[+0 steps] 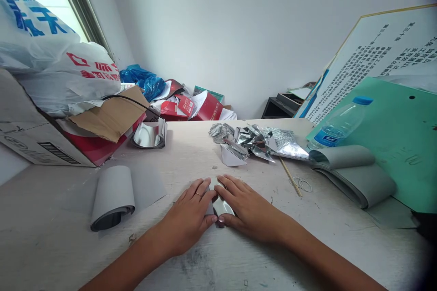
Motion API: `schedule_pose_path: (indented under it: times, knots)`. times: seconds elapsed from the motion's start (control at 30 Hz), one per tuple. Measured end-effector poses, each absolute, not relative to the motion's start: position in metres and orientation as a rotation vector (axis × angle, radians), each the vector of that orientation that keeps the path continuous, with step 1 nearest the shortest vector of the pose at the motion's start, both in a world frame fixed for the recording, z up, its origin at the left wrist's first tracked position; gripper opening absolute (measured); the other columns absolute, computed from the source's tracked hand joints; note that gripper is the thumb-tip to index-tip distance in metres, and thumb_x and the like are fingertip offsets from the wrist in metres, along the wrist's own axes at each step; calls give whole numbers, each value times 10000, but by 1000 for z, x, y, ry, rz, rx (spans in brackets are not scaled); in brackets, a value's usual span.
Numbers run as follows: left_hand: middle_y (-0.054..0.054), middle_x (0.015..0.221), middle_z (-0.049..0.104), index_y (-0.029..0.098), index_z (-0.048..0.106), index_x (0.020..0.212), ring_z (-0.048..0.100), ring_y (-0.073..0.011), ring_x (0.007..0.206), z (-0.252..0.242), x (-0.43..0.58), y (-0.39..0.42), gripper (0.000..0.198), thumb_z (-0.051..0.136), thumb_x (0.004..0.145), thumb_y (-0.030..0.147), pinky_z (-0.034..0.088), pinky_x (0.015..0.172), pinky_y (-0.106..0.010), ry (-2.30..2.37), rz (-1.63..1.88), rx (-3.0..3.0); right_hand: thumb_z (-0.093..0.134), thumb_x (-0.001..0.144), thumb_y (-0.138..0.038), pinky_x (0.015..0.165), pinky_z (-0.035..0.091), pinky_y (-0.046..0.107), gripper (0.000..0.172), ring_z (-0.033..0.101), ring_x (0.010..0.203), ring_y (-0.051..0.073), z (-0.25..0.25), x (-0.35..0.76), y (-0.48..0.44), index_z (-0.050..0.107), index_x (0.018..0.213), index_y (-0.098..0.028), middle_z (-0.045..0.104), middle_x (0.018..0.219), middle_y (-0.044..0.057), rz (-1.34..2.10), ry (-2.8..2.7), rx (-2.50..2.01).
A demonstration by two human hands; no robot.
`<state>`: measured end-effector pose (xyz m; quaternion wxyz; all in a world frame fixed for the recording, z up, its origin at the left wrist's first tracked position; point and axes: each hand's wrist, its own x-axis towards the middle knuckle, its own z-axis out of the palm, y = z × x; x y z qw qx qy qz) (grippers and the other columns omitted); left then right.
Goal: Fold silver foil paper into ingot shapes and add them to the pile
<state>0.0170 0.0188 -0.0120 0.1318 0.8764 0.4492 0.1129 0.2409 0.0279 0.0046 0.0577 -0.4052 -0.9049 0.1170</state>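
Observation:
Low over the middle of the table, a small pale, shiny sheet [223,206] lies under both hands, its surface reflective and partly bent. My left hand [193,207] presses on its left part, fingers close together and thumb at the near edge; a ring is on one finger. My right hand [247,204] holds down the right part the same way, its thumb tip almost meeting the left thumb. Much of the sheet is hidden by the fingers. Beyond the hands, crumpled silver foil scraps [254,141] lie in a heap beside a flat silver packet [287,142].
At left stand a grey sheet roll [114,195], a silvery coil [147,134] and a cardboard box [44,132] under plastic bags [82,72]. To the right are a wooden stick [290,176], rubber bands [303,185], folded grey sheets [362,179], a bottle [344,120] and a green board [403,145].

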Motion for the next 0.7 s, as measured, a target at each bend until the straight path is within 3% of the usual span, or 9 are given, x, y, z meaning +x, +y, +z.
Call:
schedule_pose_path:
  times: [0.7]
  knots:
    - [-61,1614,273,253,488,1368,228,-299,1492,-10,19,19,461,586,947,415,336,1179,-541,1298,255,2570,436,956,-570,1231,282,521,643,182,1509,309,-1,240,29,392,1468,-184,254,1598,136,375,-2720,-1217]
